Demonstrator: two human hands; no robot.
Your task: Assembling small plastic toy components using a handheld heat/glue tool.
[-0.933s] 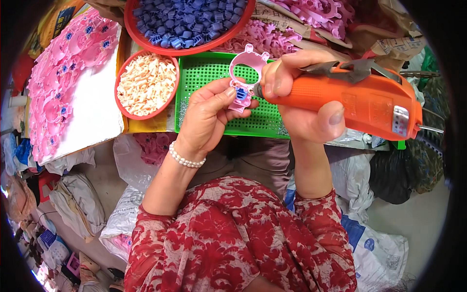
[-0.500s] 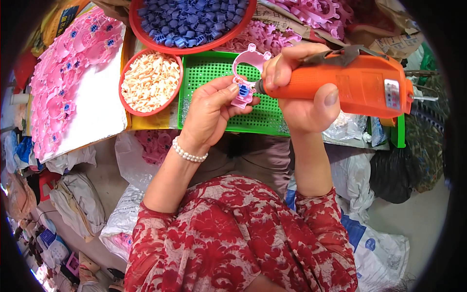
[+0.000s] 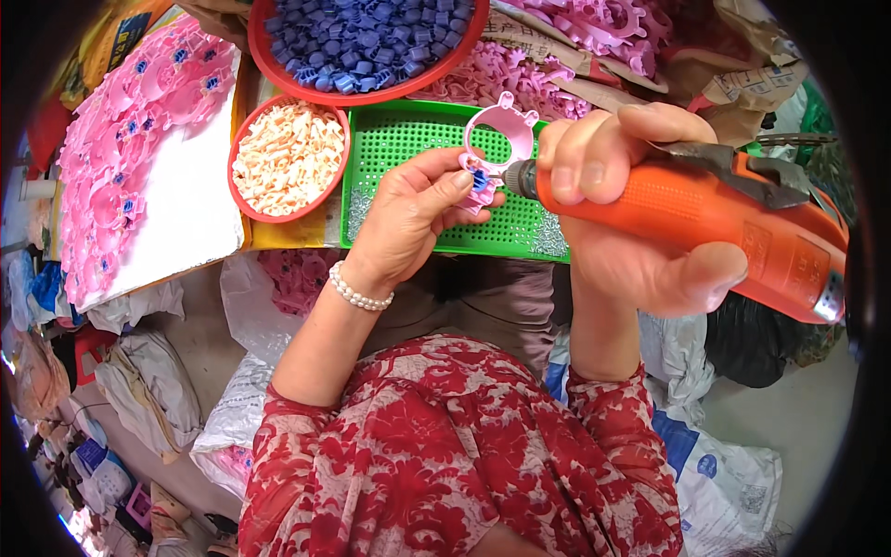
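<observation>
Between the thumb and fingers of my left hand (image 3: 408, 206) is a pink plastic part with a ring-shaped end (image 3: 522, 137), held above the green tray (image 3: 382, 139). A small blue piece (image 3: 480, 179) sits in its lower end, beside my thumb. My right hand (image 3: 617, 218) is wrapped round an orange electric screwdriver (image 3: 715, 218), its thumb sticking out below the body. The screwdriver's dark nose points left at the pink part, close to the blue piece; whether the bit touches a screw is too small to tell. Small metal screws (image 3: 549, 238) lie in the tray's corner.
Behind the tray stands a red basin (image 3: 371, 95) of blue pieces; a smaller red bowl (image 3: 288, 219) holds cream-coloured pieces. On the left, a white board (image 3: 186, 200) carries pink assemblies (image 3: 97, 176). Loose pink parts (image 3: 506, 79) are heaped at the back. Plastic bags (image 3: 715, 483) lie below.
The screwdriver has moved right and tilted, its rear end now lower. The pink part has shifted slightly right with my left hand. More of the screws now show.
</observation>
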